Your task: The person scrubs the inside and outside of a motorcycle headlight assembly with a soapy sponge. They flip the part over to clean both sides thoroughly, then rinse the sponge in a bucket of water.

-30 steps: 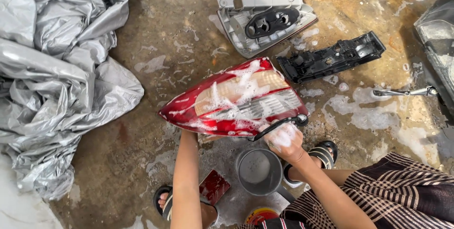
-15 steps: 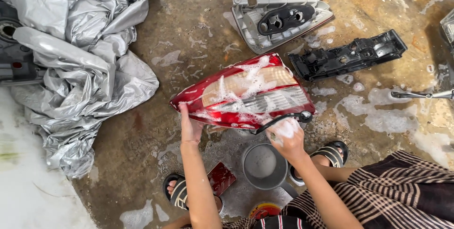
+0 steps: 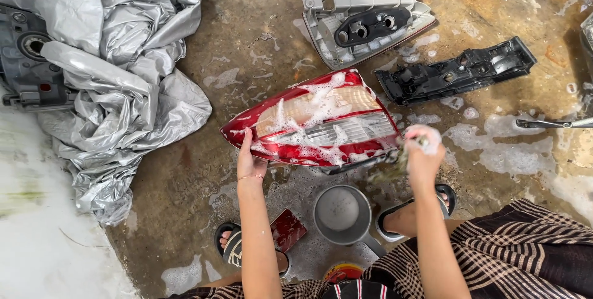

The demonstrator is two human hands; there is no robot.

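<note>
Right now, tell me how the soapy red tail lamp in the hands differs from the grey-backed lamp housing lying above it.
The red and clear tail lamp shows its glossy lens side, streaked with white suds; the grey lamp housing lies back side up, showing a black socket plate and no suds. The left hand steadies the red lamp and the foamy right hand is at its end; nothing touches the grey housing. Both rest on the wet concrete floor.
</note>
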